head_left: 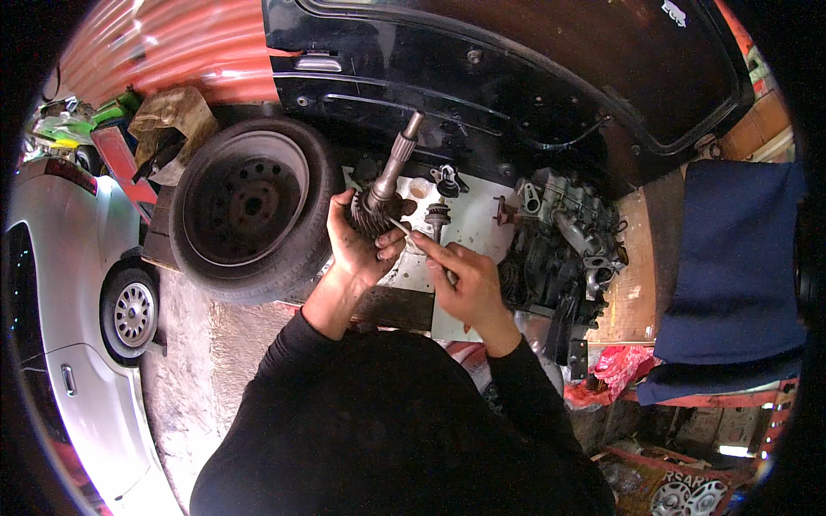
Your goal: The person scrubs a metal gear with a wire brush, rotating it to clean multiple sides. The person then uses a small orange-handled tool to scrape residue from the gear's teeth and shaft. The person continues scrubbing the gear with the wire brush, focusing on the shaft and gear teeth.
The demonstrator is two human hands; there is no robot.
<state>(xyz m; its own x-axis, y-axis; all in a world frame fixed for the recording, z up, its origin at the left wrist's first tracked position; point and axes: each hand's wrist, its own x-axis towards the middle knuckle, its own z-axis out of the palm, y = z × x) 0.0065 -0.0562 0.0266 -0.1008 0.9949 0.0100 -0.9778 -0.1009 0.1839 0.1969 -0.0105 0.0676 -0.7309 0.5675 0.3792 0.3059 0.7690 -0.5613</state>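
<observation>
My left hand [356, 254] is wrapped round the gear end of a steel gear shaft [394, 168]. The splined shaft rises tilted up and to the right, above a white-topped bench. Between the fingers of my right hand [469, 282] is a thin light-coloured rod [401, 228], its tip at the lower side of the toothed gear. Its other end is mostly hidden in the grip, so I cannot tell its exact kind. Just behind my right hand, a smaller geared shaft [437, 217] stands on the white bench top [477, 202].
A wheel with a tyre [318, 232] lies left of the bench. A greasy engine block [572, 232] sits to the right. Beyond the bench stands a black car panel [387, 60]. A silver car [77, 258] is at far left; dark blue cloth [727, 267] hangs at right.
</observation>
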